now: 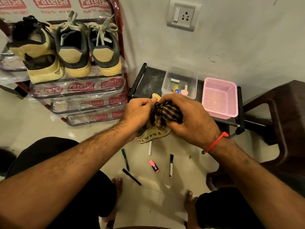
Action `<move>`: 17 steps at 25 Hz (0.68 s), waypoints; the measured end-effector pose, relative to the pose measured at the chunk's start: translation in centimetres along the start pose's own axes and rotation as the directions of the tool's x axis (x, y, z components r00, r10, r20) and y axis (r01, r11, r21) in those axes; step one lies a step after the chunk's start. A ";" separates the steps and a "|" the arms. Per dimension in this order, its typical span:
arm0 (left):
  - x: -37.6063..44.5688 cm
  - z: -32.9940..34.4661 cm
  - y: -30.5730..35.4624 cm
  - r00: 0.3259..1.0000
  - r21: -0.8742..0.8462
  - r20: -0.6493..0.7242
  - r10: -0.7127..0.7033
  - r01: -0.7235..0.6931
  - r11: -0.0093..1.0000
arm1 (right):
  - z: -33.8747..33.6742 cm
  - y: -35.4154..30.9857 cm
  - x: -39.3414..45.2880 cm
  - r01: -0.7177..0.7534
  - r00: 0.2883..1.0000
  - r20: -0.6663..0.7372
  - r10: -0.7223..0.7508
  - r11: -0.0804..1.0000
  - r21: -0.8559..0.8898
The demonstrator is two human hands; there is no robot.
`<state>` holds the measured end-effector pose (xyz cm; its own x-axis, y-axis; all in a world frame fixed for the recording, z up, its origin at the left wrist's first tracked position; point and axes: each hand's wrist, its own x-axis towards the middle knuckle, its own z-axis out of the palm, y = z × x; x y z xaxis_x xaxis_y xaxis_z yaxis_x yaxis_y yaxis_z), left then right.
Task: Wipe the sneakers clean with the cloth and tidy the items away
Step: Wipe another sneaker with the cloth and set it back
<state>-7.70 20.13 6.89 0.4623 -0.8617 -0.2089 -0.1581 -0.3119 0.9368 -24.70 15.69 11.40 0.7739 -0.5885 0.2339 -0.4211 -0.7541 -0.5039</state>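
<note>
My left hand [137, 113] grips a tan sneaker [154, 133], held with its patterned sole showing below both hands. My right hand [189, 118] holds a bunched black-and-tan checked cloth [166, 115] against the sneaker's upper; most of the shoe is hidden behind hands and cloth. Three more tan-and-grey sneakers [72, 48] stand heels-out on the top shelf of a plastic-wrapped shoe rack [79, 95] at the left.
Several markers and a pink highlighter [154, 166] lie scattered on the tiled floor between my feet. A low black stand [148, 80] carries a clear tub [179, 83] with small items and a pink basket [220, 98]. A dark plastic chair [280, 123] stands at the right.
</note>
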 end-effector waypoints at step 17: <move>0.3 -0.5 -0.8 0.878 -0.081 0.301 -0.371 0.411 0.908 | 2.2 -0.1 -0.9 -0.100 0.988 0.099 0.121 0.976 -0.192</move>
<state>-6.99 20.28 6.25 0.2017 -0.7619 -0.6155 0.1175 -0.6051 0.7874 -24.33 16.92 9.44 0.7604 -0.6434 0.0882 -0.5793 -0.7333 -0.3559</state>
